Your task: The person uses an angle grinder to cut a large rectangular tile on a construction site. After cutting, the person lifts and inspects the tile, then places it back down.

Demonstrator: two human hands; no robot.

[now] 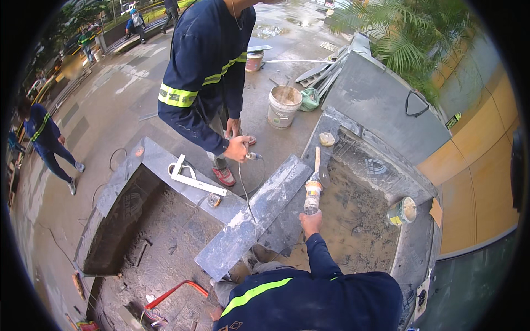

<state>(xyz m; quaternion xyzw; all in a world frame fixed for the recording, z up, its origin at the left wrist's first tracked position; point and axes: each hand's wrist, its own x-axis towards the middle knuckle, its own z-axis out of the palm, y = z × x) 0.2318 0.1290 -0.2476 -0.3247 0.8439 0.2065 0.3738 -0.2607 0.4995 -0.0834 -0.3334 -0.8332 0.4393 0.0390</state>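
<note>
My right hand [312,221] is wrapped round the rear of a dusty power tool [313,193] that looks like an angle grinder. It points away from me over a grey stone slab, and a wooden handle [317,158] shows just past it. Low at the left, my left hand [216,313] is mostly hidden beside my knee, near an orange curved bar [178,291]. In front of me stands a co-worker in a navy shirt with reflective bands; the co-worker's hands [237,146] hold a cable with a connector [254,156]. A dusty grey stone plank [265,212] lies between us.
On the left stone ledge lie a white square [193,177] and a tape measure [213,200]. A large white bucket [284,107] stands beyond; a smaller tub [402,211] sits at right. Muddy recesses flank the plank. Cables trail across the ground. Another person [47,138] walks at left.
</note>
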